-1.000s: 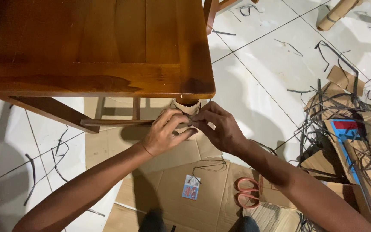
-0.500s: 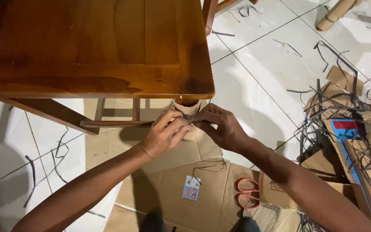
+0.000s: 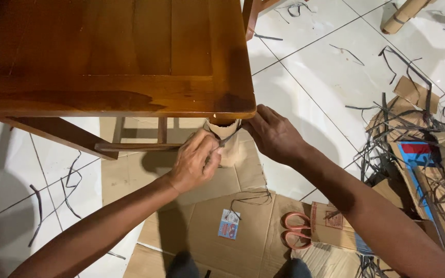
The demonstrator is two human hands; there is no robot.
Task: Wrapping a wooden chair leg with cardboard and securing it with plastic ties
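Cardboard wrap (image 3: 226, 141) around a table leg, just under the near right corner of a brown wooden table (image 3: 130, 56), seen from above. Left hand (image 3: 194, 162) against the wrap's left side, fingers curled and pressed together, thumb and forefinger pinching a thin dark strap (image 3: 226, 139) that crosses the cardboard. Right hand (image 3: 273, 135) on the wrap's right side, fingers together and bent around the leg, tips hidden behind the wrap, so grip on the strap there cannot be told. To do this well, probably: strap kept taut and level across the cardboard, wrap pinned flat against the leg with the right hand while the left draws the strap snug, no slack or twist left in it. Below the hands, flattened cardboard sheets (image 3: 197, 226) on a white tiled floor (image 3: 325, 67), a small printed tag (image 3: 228, 224) lying on them with a dark cord trailing from it. Scissors (image 3: 296, 230) with orange-red handles just right of the tag, near the right forearm. Farther right, a heap of cardboard scraps (image 3: 428, 154) tangled with loose dark strap offcuts. More offcuts scattered on the tiles at left and top.
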